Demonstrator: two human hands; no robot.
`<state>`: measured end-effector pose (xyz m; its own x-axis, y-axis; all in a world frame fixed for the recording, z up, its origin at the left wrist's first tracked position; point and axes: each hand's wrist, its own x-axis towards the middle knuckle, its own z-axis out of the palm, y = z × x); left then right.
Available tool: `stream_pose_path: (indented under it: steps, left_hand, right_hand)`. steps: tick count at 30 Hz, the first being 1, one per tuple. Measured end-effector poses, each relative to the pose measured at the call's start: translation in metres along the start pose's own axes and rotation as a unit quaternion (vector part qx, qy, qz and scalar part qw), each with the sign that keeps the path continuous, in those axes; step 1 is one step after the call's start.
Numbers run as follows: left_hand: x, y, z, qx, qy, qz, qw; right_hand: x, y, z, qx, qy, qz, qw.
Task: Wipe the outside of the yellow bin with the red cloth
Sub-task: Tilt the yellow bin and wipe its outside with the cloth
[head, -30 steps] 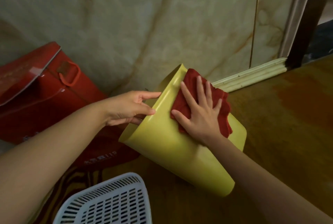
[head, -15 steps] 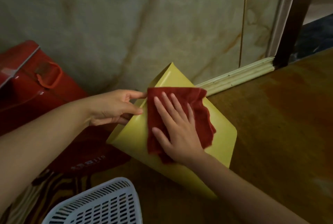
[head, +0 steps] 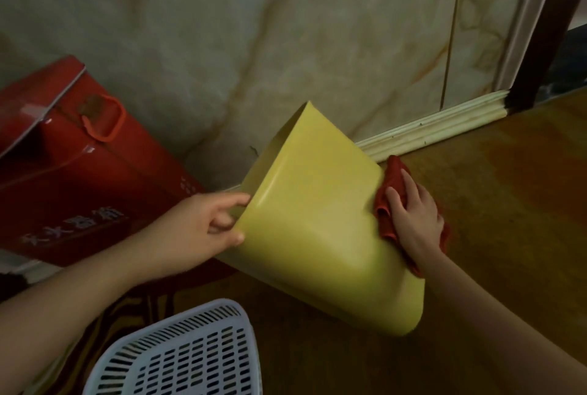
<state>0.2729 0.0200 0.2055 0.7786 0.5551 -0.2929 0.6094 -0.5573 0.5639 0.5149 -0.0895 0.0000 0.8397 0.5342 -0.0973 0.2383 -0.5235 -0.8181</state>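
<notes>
The yellow bin [head: 317,220] lies tilted on the brown floor, its open rim toward the wall and its base toward me. My left hand [head: 203,229] grips the rim at the bin's left edge, thumb on the outside. My right hand [head: 413,220] presses the bunched red cloth [head: 386,204] against the bin's right side wall. Most of the cloth is hidden under my fingers and behind the bin's edge.
A red gift box [head: 79,178] with a cord handle leans against the marble wall at left. A white slotted basket [head: 181,353] sits at the bottom edge. A cream skirting board [head: 438,127] runs along the wall. Brown floor [head: 508,204] extends to the right.
My right hand has slid the red cloth off the bin's upper face and down onto its right side. The left hand has shifted its grip lower along the rim.
</notes>
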Motion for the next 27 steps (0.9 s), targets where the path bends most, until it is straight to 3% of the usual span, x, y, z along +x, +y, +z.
stream_pose_path:
  steps: [3, 6, 9, 11, 15, 17, 20, 22, 24, 27]
  left_hand:
    - [0.023, 0.035, -0.002, 0.032, 0.028, 0.023, 0.999]
    - [0.05, 0.076, -0.003, 0.024, 0.044, 0.028, 0.998]
    - [0.074, 0.105, -0.004, -0.022, 0.013, 0.005, 1.0]
    - [0.086, 0.112, -0.006, -0.023, 0.014, -0.018, 0.999]
    - [0.102, 0.108, -0.017, -0.025, 0.037, -0.048, 0.998]
    - [0.109, 0.108, -0.019, -0.033, 0.05, -0.04, 0.997]
    - [0.114, 0.114, -0.015, -0.019, 0.069, 0.037, 0.997]
    - [0.102, 0.103, -0.012, 0.076, 0.039, 0.086, 0.993]
    - [0.08, 0.076, -0.012, 0.178, 0.032, 0.079, 0.98]
    - [0.059, 0.06, -0.013, 0.184, 0.076, 0.077, 0.977]
  right_hand:
    - [-0.016, -0.025, -0.008, 0.053, -0.012, 0.033, 0.998]
    - [-0.03, -0.08, -0.02, 0.098, -0.038, -0.05, 0.993]
    - [-0.034, -0.111, -0.035, 0.097, 0.03, -0.139, 0.985]
    - [-0.036, -0.103, -0.042, 0.078, 0.071, -0.191, 0.976]
    - [-0.05, -0.035, -0.036, -0.008, 0.063, -0.299, 0.952]
    - [-0.058, 0.002, -0.03, -0.003, 0.053, -0.287, 0.956]
    - [-0.059, 0.031, -0.028, 0.066, 0.048, -0.235, 0.969]
    - [-0.055, 0.034, -0.029, 0.078, 0.045, -0.229, 0.969]
    - [-0.052, 0.032, -0.029, 0.071, 0.036, -0.233, 0.969]
    - [-0.04, 0.018, -0.034, 0.072, 0.005, -0.183, 0.98]
